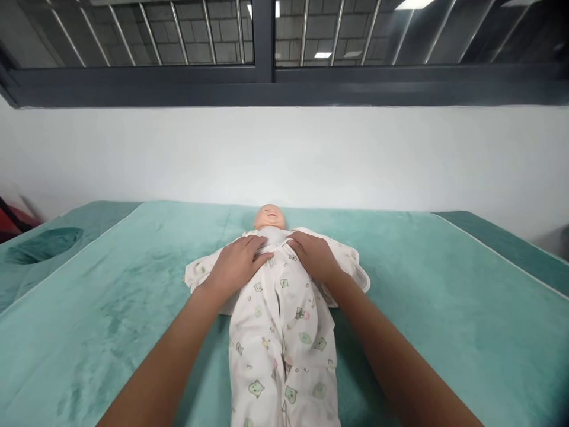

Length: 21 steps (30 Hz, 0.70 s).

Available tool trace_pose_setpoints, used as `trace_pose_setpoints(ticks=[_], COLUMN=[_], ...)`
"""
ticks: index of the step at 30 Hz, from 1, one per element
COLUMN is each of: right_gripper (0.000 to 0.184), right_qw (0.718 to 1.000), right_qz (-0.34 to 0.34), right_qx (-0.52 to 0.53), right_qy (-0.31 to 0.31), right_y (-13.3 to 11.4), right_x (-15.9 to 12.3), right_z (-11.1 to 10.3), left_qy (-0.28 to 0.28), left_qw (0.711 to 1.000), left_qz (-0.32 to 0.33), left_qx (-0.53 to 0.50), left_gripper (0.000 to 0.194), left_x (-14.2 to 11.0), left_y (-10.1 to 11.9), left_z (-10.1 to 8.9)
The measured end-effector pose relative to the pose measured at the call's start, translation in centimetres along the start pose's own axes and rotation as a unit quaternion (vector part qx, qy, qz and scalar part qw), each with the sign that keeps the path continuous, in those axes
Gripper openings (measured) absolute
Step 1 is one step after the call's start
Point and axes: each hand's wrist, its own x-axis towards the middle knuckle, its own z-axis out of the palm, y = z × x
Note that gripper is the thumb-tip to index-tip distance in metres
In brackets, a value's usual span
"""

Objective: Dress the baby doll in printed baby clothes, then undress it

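A baby doll (pixel 270 217) lies on its back, its head toward the wall. It wears baby trousers (pixel 282 332), white with small green animal prints, and a matching jacket (pixel 351 255) spread out at both sides. Pale cloth shows at the chest above the waistband. My left hand (pixel 242 258) is on the left side of the waistband, thumb and fingers closing on its edge. On the right side, my right hand (pixel 313 255) has its fingers bent over the same waistband. The fingertips of both hands are partly hidden, and the trouser legs run out of view at the bottom.
A green plush cover (pixel 128 296) lies under the doll. At the left is a round hollow (pixel 44 244) in the green cloth, with a red and black object (pixel 15 219) beyond it. Behind stand a white wall (pixel 284 154) and a dark-framed window (pixel 264 83) with bars.
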Motion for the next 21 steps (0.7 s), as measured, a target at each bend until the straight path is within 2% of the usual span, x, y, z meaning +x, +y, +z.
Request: trace_pose_setpoints(ticks=[3, 5, 7, 11, 14, 17, 19, 21], right_gripper=[0.026, 0.023, 0.023, 0.022, 0.018, 0.015, 0.018, 0.025], right_qw=[0.998, 0.995, 0.991, 0.982, 0.978, 0.975, 0.978, 0.980], right_qz=[0.057, 0.095, 0.123, 0.144, 0.132, 0.120, 0.130, 0.144], right_qx=[-0.027, 0.000, 0.052, 0.114, 0.149, 0.163, 0.142, 0.131], right_qy=[0.008, 0.017, 0.028, 0.045, 0.066, 0.089, 0.075, 0.026], right_y=[-0.4, -0.3, 0.2, 1.1, 1.5, 1.8, 2.0, 2.3], right_x=[1.2, 1.9, 2.3, 2.0, 1.2, 0.5, 0.2, -0.3], right_z=[0.0, 0.3, 0.7, 1.9, 2.5, 2.3, 1.8, 1.0], left_qy=[-0.006, -0.002, 0.015, 0.077, 0.129, 0.177, 0.187, 0.161], left_qw=[0.999, 0.999, 0.997, 0.970, 0.961, 0.961, 0.962, 0.962], left_qz=[0.000, -0.022, -0.071, -0.159, -0.166, -0.131, -0.112, -0.134], left_qx=[0.042, 0.028, -0.035, -0.166, -0.178, -0.166, -0.162, -0.177], left_gripper=[0.028, 0.030, 0.030, 0.024, 0.020, 0.020, 0.021, 0.021], left_x=[0.9, 1.7, 2.6, 3.2, 1.9, -0.6, -2.4, -3.8], left_y=[0.2, 0.0, -0.6, -2.1, -3.0, -3.3, -3.1, -2.6], left_z=[-0.2, -0.1, 0.2, 1.6, 3.1, 4.0, 4.0, 3.5])
